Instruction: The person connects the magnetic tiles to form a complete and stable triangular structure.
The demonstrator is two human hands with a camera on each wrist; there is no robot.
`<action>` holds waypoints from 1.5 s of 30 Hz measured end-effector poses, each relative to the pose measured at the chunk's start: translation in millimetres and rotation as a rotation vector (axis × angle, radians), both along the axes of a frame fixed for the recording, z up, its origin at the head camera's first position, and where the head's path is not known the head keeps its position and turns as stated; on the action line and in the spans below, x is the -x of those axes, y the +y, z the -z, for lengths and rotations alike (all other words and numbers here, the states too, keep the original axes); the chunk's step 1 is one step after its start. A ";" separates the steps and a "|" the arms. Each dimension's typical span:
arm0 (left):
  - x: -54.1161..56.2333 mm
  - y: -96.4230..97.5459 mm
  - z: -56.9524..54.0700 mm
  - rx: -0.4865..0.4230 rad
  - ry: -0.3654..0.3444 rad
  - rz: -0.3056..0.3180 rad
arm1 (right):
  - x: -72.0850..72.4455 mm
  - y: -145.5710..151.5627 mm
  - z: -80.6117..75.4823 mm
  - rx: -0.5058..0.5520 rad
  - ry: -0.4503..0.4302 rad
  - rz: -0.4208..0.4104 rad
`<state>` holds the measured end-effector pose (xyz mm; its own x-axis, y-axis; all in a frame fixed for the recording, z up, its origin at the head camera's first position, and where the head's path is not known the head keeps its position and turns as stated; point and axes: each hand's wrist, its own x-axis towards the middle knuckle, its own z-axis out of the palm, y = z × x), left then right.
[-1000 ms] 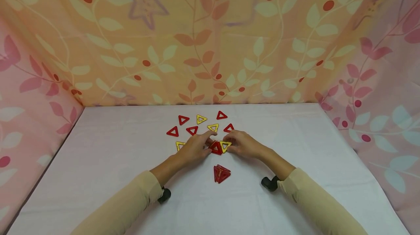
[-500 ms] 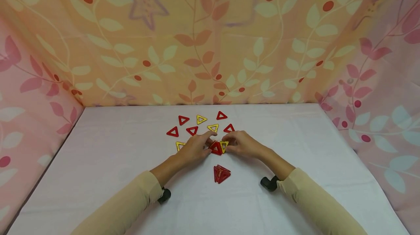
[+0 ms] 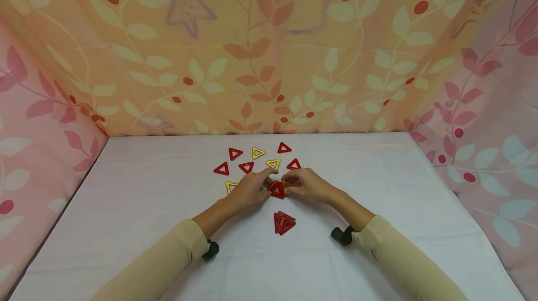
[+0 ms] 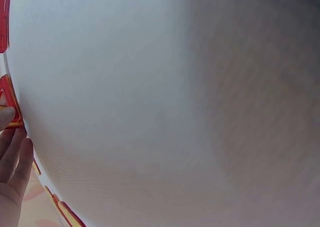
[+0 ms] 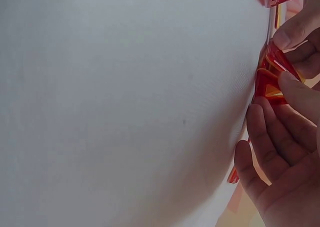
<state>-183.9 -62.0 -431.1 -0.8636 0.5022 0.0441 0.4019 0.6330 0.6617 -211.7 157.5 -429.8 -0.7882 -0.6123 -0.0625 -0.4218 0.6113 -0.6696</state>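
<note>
In the head view, a small cluster of magnetic triangle tiles (image 3: pixel 277 190) stands between the two hands, red on the side facing me. My left hand (image 3: pixel 251 190) holds its left side with thumb and fingers. From the right, my right hand (image 3: pixel 310 184) pinches a triangle tile (image 5: pixel 270 86) right against the cluster; the fingers mostly cover that tile in the head view. In the left wrist view, the left thumb lies over a red tile face (image 4: pixel 11 99). Closer to me sits a red pyramid of triangle tiles (image 3: pixel 284 222).
Loose tiles lie flat behind the hands, among them a red triangle (image 3: pixel 221 168), a yellow triangle (image 3: pixel 258 152) and another red triangle (image 3: pixel 284 147). One more yellow tile (image 3: pixel 230 186) is partly hidden by the left hand. White cloth (image 3: pixel 159 226) covers the table; patterned curtains surround it.
My right hand has moved left, bringing its yellow triangle tile up against the cluster, where fingers now mostly hide it. The left hand and the red pyramid have stayed put.
</note>
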 end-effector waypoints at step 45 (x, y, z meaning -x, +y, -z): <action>-4.7 -3.0 -1.0 0.030 -0.032 0.057 | -12.3 -0.2 1.0 0.004 -0.009 -0.017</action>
<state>-179.1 -65.0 -430.1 -0.8342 0.5515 0.0009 0.4165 0.6290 0.6564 -199.4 157.3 -430.8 -0.7769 -0.6261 -0.0671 -0.4261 0.6011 -0.6761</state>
